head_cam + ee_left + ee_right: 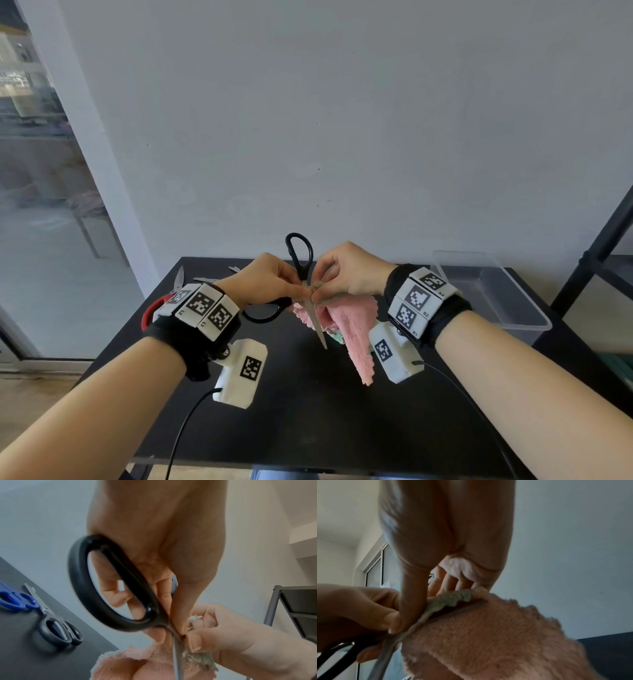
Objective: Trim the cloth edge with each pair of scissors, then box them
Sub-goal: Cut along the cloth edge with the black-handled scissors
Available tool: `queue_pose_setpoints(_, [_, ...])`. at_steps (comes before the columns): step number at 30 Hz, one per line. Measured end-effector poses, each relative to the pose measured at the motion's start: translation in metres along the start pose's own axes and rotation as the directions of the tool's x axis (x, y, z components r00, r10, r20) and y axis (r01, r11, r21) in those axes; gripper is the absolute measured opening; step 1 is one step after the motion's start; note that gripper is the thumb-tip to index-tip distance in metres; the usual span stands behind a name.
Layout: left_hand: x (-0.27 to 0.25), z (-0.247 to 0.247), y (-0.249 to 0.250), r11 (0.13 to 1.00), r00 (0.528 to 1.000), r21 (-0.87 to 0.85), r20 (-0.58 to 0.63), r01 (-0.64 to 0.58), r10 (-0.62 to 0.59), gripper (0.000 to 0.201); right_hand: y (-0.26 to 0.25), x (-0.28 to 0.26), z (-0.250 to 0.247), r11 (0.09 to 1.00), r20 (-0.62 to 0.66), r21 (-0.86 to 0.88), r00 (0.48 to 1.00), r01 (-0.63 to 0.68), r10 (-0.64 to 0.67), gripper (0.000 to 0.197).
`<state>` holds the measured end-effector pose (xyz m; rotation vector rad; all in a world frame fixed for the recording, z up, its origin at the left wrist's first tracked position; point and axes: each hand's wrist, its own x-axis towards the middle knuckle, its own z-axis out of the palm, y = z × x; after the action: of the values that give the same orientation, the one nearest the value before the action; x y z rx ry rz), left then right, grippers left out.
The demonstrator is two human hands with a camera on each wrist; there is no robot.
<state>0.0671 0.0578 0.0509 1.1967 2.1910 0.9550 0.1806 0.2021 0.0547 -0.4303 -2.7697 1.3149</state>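
Above the black table [239, 428], head view: left hand [263, 281] pinches the black scissors [300, 260] near the pivot, right hand [349, 270] pinches the pink cloth [356, 329] edge; clear box [496, 298] waits right.
Left wrist view: left fingers curl around the blade base, not through the loops, so I'd regrip first. Right wrist view: thumb and finger clamp the trim; keep it taut.

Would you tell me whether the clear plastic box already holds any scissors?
Empty: the clear box shows only its bare floor in the head view.
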Motion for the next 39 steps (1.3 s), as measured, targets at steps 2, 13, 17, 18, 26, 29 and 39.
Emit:
queue_pose_setpoints(2, [-0.001, 0.0, -0.001, 1.0, 1.0, -0.01, 0.011, -0.005, 0.005, 0.018, 0.0, 0.001, 0.003, 1.0, 0.004, 0.005, 1.0, 0.01, -0.01, 0.027])
queue_pose_setpoints(13, [-0.003, -0.001, -0.006, 0.998, 0.997, -0.06, 0.065, -0.028, 0.032, 0.018, 0.01, -0.002, 0.002, 0.996, -0.002, 0.078, 0.999, 0.048, -0.048, 0.043])
queue_pose_setpoints(17, [-0.002, -0.002, -0.01, 0.997, 0.998, -0.082, 0.066, 0.002, 0.003, 0.02, 0.015, -0.003, -0.004, 0.996, -0.016, 0.083, 0.999, 0.033, -0.032, 0.04])
queue_pose_setpoints(18, [-0.002, -0.003, -0.011, 0.997, 0.998, -0.083, 0.067, 0.007, -0.001, 0.02, 0.017, -0.004, -0.004, 0.996, -0.012, 0.089, 1.0, 0.03, -0.029, 0.039])
queue_pose_setpoints(26, [-0.001, -0.003, -0.014, 0.995, 0.997, -0.094, 0.082, 0.013, -0.006, 0.02, 0.028, -0.008, -0.012, 0.992, -0.017, 0.119, 0.999, 0.035, -0.033, 0.034])
queue_pose_setpoints(29, [-0.002, -0.004, -0.014, 0.995, 0.997, -0.103, 0.083, 0.015, -0.007, 0.02, 0.032, -0.01, -0.016, 0.993, -0.033, 0.11, 0.999, 0.036, -0.033, 0.033])
queue_pose_setpoints(39, [-0.007, -0.013, -0.02, 0.993, 0.999, -0.109, 0.03, 0.047, -0.044, 0.018, 0.046, -0.018, -0.034, 0.996, -0.144, 0.091, 0.99, 0.013, 0.0, 0.029])
